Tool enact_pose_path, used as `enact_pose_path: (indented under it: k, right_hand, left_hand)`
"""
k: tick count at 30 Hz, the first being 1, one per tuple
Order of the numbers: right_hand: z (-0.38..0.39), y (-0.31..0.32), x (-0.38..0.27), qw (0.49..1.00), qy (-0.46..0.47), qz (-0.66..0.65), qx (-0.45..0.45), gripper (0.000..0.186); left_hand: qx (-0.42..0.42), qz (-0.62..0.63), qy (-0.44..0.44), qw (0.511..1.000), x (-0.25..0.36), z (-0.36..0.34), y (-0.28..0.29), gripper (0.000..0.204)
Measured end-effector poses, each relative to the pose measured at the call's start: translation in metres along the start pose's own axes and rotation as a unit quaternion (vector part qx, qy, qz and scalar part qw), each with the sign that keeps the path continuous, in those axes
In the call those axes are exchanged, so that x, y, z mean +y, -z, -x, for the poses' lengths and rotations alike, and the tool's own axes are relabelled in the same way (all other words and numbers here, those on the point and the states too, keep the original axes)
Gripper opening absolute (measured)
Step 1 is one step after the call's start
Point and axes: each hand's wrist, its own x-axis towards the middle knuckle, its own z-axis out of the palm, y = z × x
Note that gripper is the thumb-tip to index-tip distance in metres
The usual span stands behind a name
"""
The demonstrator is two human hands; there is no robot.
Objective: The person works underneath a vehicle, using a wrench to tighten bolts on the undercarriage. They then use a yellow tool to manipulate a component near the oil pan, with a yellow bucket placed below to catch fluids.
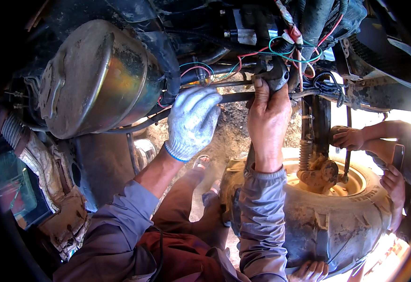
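Observation:
My left hand (192, 121), in a pale knitted glove, is closed at the dark hoses and pipes (233, 95) under the vehicle; what its curled fingers hold is hidden. My bare right hand (267, 123) grips a dark metal part (273, 76) just below a bundle of red, green and white wires (300, 49), with the thumb pressed on it. Left of my hands hangs a large dented metal cylinder (85, 77) with a yellowish sheen. Red and blue thin wires run just above my left glove.
A big muddy tyre with a yellow rim (313, 225) stands at lower right beside a vertical strut. Another person's hands (349, 137) are at the right, one more hand (311, 272) at the bottom. A ribbed hose (12, 127) is at left, sandalled feet (200, 162) on the dirt below.

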Motion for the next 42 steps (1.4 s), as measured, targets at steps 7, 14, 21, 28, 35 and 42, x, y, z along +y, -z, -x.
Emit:
enact_pose_path:
  k: [7, 14, 21, 28, 35, 42]
  right_hand:
    - [-0.001, 0.014, -0.017, 0.666, -0.409, -0.606, -0.15, 0.03]
    - [0.01, -0.004, -0.016, 0.363, -0.374, -0.842, -0.137, 0.034]
    - [0.013, 0.006, -0.025, 0.881, -0.315, -0.338, -0.104, 0.021]
    - [0.011, -0.004, 0.001, 0.992, -0.107, -0.07, -0.005, 0.022]
    - [0.006, 0.0, -0.006, 0.998, -0.06, 0.008, 0.005, 0.019]
    - [0.001, -0.002, -0.008, 0.998, -0.055, 0.029, -0.008, 0.019]
  left_hand:
    - [-0.004, 0.0, 0.006, 1.0, -0.002, 0.002, -0.002, 0.029]
    - [0.012, 0.004, -0.021, 1.0, -0.003, 0.0, -0.001, 0.029]
    - [-0.001, -0.016, -0.003, 1.0, -0.001, 0.003, -0.002, 0.028]
    - [-0.003, -0.006, 0.004, 1.0, -0.001, 0.001, -0.001, 0.029]
    - [0.008, -0.001, -0.005, 1.0, -0.004, 0.003, -0.004, 0.03]
    - [0.004, -0.006, 0.003, 1.0, -0.003, 0.002, -0.003, 0.03]
